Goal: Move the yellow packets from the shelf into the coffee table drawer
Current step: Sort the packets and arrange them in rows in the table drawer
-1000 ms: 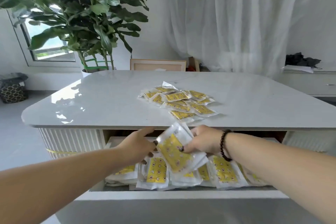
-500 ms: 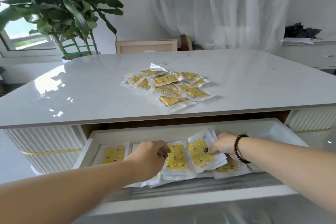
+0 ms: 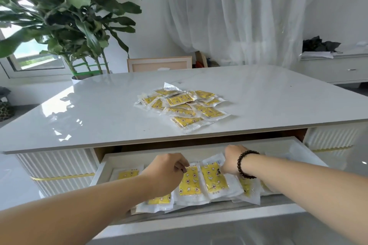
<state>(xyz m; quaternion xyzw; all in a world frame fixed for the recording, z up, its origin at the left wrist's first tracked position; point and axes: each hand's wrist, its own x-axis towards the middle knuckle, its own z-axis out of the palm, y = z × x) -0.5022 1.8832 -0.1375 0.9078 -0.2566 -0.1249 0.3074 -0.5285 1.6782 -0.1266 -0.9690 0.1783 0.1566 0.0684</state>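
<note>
**Both hands in the open drawer, packets in two groups**

We are reaching both hands into the open drawer under the desk. Our left hand is curling its fingers down onto the row of yellow packets inside the drawer; we cannot tell whether it is gripping one. Our right hand, wearing a dark bead bracelet, is pinching the top edge of one packet in that row. A loose pile of packets is lying on the desk, behind the drawer. A potted plant is standing behind the desk, left of the drawer.
</note>
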